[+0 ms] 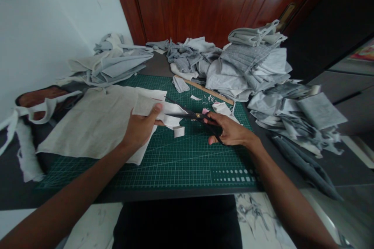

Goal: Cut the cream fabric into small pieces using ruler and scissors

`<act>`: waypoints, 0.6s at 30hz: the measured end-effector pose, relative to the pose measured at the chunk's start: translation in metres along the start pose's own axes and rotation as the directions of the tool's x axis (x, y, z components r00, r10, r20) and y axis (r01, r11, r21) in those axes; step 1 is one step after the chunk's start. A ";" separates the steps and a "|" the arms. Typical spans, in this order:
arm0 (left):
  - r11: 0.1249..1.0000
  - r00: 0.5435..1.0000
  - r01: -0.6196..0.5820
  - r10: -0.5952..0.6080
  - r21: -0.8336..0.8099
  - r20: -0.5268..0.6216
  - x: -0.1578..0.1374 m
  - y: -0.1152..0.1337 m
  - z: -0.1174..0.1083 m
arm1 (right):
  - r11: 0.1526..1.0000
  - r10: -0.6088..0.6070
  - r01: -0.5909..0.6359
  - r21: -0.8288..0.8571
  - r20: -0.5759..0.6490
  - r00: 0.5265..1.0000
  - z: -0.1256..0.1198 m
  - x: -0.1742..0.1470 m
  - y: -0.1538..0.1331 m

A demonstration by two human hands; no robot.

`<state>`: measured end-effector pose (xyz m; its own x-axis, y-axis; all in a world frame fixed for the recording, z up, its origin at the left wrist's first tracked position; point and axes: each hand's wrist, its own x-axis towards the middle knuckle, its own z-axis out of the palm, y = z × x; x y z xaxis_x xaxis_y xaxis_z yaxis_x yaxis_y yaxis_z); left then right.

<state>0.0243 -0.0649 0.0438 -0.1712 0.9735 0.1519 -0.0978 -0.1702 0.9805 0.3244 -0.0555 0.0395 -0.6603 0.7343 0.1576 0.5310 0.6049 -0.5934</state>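
Observation:
My left hand (143,126) pinches a small piece of pale fabric (146,106), thumb on top and fingers beneath. Black scissors (193,115) are gripped in my right hand (229,128), their blades parted and pointing left at the fabric's right end. Under my left hand a large cream cloth (96,120) lies spread over the left part of the green cutting mat (187,163). A small cut scrap (179,131) rests on the mat just below the blades.
Folded grey fabric (248,62) is heaped at the back right, with more pieces (295,113) on the right. Another fabric pile (108,64) stands at the back left. A wooden ruler (204,90) and several scraps lie on the mat's far side. White strips (27,148) hang at left.

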 end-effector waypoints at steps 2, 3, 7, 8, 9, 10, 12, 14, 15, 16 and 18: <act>0.999 1.000 -0.007 0.007 0.040 -0.001 0.000 -0.001 -0.001 | 1.000 0.028 -0.028 0.003 0.015 0.999 -0.001 0.000 -0.002; 0.998 1.000 -0.009 0.010 0.055 -0.002 0.000 -0.002 -0.002 | 0.999 0.045 -0.045 -0.002 0.021 0.999 -0.001 0.000 -0.003; 0.995 0.999 -0.029 0.031 0.093 -0.019 0.003 -0.006 -0.006 | 0.996 0.084 -0.084 -0.002 0.031 0.996 -0.003 0.000 -0.005; 0.994 0.999 -0.036 0.040 0.104 -0.030 0.004 -0.006 -0.007 | 0.996 0.086 -0.086 0.009 0.030 0.996 -0.003 0.000 -0.006; 0.992 0.998 -0.042 0.048 0.116 -0.045 0.004 -0.007 -0.007 | 0.996 0.087 -0.088 0.021 0.028 0.996 -0.002 0.001 -0.006; 0.991 0.997 -0.046 0.055 0.127 -0.062 0.005 -0.007 -0.008 | 0.996 0.087 -0.088 0.035 0.024 0.996 -0.002 0.001 -0.005; 0.988 0.993 -0.057 0.071 0.142 -0.092 0.006 -0.006 -0.008 | 0.995 0.081 -0.081 0.066 0.009 0.997 -0.001 0.001 -0.004; 0.987 0.989 -0.076 0.093 0.142 -0.113 0.007 -0.004 -0.008 | 0.993 0.074 -0.073 0.095 -0.008 0.997 0.001 0.001 -0.002; 0.987 0.988 -0.085 0.101 0.136 -0.119 0.007 -0.003 -0.007 | 0.992 0.070 -0.068 0.109 -0.014 0.997 0.002 0.001 -0.001; 0.988 0.987 -0.087 0.103 0.129 -0.121 0.007 -0.002 -0.007 | 0.991 0.068 -0.065 0.119 -0.019 0.998 0.002 0.001 -0.001; 0.990 0.987 -0.082 0.096 0.116 -0.125 0.006 0.000 -0.006 | 0.990 0.067 -0.062 0.130 -0.029 0.997 0.002 0.001 -0.001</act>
<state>0.0178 -0.0603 0.0442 -0.3014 0.9257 0.2287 0.0308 -0.2303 0.9726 0.3219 -0.0565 0.0384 -0.6077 0.7816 0.1406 0.4979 0.5129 -0.6994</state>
